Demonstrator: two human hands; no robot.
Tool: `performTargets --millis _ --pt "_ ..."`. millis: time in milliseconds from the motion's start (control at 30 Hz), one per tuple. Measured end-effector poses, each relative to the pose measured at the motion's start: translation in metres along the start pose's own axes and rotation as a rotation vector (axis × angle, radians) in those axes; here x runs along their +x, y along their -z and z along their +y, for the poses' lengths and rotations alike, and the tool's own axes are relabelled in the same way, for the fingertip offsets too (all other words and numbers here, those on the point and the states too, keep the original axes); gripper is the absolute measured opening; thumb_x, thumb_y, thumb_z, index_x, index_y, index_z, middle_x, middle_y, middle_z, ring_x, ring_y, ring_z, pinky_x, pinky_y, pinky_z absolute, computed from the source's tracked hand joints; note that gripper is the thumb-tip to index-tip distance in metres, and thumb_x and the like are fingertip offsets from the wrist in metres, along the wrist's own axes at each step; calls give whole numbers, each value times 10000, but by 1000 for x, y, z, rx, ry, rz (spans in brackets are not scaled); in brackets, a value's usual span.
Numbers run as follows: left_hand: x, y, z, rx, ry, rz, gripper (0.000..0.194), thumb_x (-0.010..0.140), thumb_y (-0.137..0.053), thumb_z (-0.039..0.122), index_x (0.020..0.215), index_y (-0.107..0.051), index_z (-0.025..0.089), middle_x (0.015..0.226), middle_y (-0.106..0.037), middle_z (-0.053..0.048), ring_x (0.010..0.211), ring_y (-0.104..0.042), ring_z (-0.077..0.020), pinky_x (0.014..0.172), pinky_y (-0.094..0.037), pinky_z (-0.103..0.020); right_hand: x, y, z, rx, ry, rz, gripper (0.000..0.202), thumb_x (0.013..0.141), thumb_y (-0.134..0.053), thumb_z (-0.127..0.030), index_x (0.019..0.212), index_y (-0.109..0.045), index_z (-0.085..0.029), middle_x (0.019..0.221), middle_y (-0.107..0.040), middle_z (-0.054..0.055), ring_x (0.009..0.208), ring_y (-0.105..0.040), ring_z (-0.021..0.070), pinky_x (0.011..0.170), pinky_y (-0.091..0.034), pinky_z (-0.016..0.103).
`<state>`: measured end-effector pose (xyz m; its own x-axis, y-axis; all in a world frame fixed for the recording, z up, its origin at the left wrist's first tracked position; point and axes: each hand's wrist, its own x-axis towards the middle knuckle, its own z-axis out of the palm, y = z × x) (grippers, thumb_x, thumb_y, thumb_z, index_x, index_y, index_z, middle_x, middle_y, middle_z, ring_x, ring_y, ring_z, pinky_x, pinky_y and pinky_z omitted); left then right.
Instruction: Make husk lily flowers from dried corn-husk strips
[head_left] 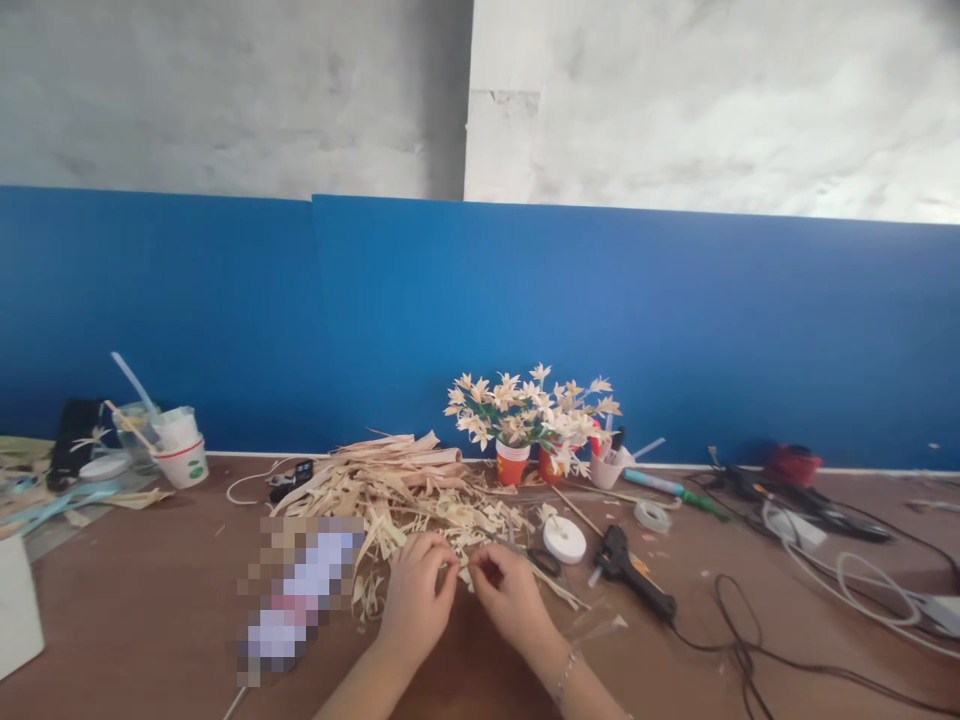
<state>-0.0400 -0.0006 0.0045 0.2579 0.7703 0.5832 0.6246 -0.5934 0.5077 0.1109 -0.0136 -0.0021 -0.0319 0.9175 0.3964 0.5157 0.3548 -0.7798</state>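
Note:
My left hand (pixel 421 588) and my right hand (pixel 510 592) are close together low in the middle, a small gap between their fingertips. Each has thumb and fingers pinched together; whatever they hold is too small to make out. Just beyond them spreads a pile of dry, pale husk strips (pixel 420 490), with loose curled scraps along its near edge. Beside my right hand lies a dark-handled tool (pixel 546 562), partly hidden, perhaps scissors. A white roll of tape (pixel 564 540) sits a little farther off. To its right rests a black glue gun (pixel 626 570) with its cord.
Behind the pile, pale husk flowers stand in an orange cup (pixel 512 465) and another beside it. A blurred, pixelated object (pixel 300 600) lies to the left. Cables (pixel 847 580) run across the right side. A white cup (pixel 182 463) stands at the far left, before a blue partition (pixel 225 320).

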Motion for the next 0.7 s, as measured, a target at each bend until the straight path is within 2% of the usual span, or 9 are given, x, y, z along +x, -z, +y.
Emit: performTargets --millis 167,300,367,500,700 --pt "-1 -6 -1 -246 117 44 115 785 -508 175 695 -578 193 803 -604 -43 823 -561 -209 763 -438 -353 1 -3 0 201 -106 -16 124 739 -523 -221 640 -571 -162 585 -575 -7 552 -520 128 547 -404 222" --pt "-2 -13 3 -628 275 -35 131 784 -528 258 704 -588 173 753 -603 -34 761 -574 -189 706 -458 -307 2 -8 5 460 -217 -91 205 721 -587 -326 610 -544 -159 522 -524 -31 481 -466 98 494 -369 208" --pt "-2 -15 6 -789 363 -44 153 757 -570 302 699 -597 164 793 -607 -41 784 -573 -192 707 -459 -295 2 -9 6 552 -265 -113 256 709 -617 -372 600 -534 -156 506 -515 -36 464 -449 86 481 -356 201" --pt "-4 -14 13 -1025 519 -50 207 704 -644 357 690 -604 155 858 -605 -44 782 -557 -185 699 -444 -277 3 -10 6 590 -288 -127 306 686 -657 -399 571 -520 -151 491 -510 -37 458 -435 76 479 -344 197" --pt "-5 -12 12 -1200 626 -42 226 716 -656 380 725 -590 163 705 -573 5 658 -508 -128 644 -398 -243 0 -7 3 501 -265 -152 204 685 -645 -295 576 -550 -151 514 -529 -29 490 -462 90 506 -364 211"
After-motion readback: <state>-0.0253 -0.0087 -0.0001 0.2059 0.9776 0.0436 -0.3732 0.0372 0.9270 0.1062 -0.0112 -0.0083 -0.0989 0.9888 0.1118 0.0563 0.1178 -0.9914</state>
